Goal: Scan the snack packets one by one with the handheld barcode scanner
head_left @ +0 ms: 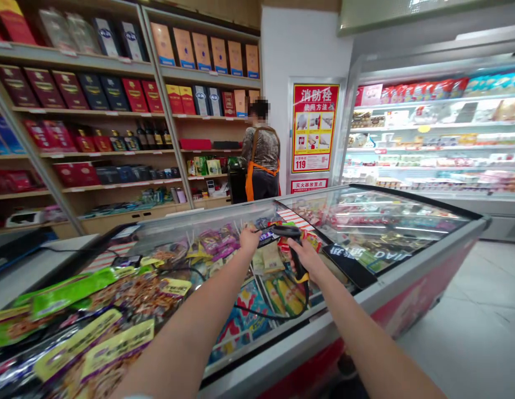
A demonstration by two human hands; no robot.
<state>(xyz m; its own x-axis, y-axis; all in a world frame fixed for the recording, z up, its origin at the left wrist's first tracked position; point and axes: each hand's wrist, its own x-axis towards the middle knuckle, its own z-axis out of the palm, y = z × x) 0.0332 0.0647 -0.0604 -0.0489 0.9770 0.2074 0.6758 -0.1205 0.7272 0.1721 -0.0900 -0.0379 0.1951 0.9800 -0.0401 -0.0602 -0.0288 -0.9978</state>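
My right hand [306, 256] is wrapped round the grip of a black and yellow barcode scanner [299, 267], held above the chest freezer. The scanner's head points left, toward my left hand. My left hand [249, 238] is closed at the edge of a small dark packet [267, 237] with pale lettering; the fingertips are partly hidden. A black cable [278, 317] hangs in a loop from the scanner over the goods. Below the hands lie a pale packet [272, 256], yellow-green packs [284, 293] and blue-red packs [246, 310]. Purple packets [215, 241] lie left of my left hand.
Snack bags [116, 299] are heaped at the near left. The freezer's sliding glass lid [390, 221] covers its right part. A person in an orange apron [261, 149] stands behind, facing away. Shelves with boxes [91, 91] line the left wall; a lit refrigerated case [436, 127] stands right.
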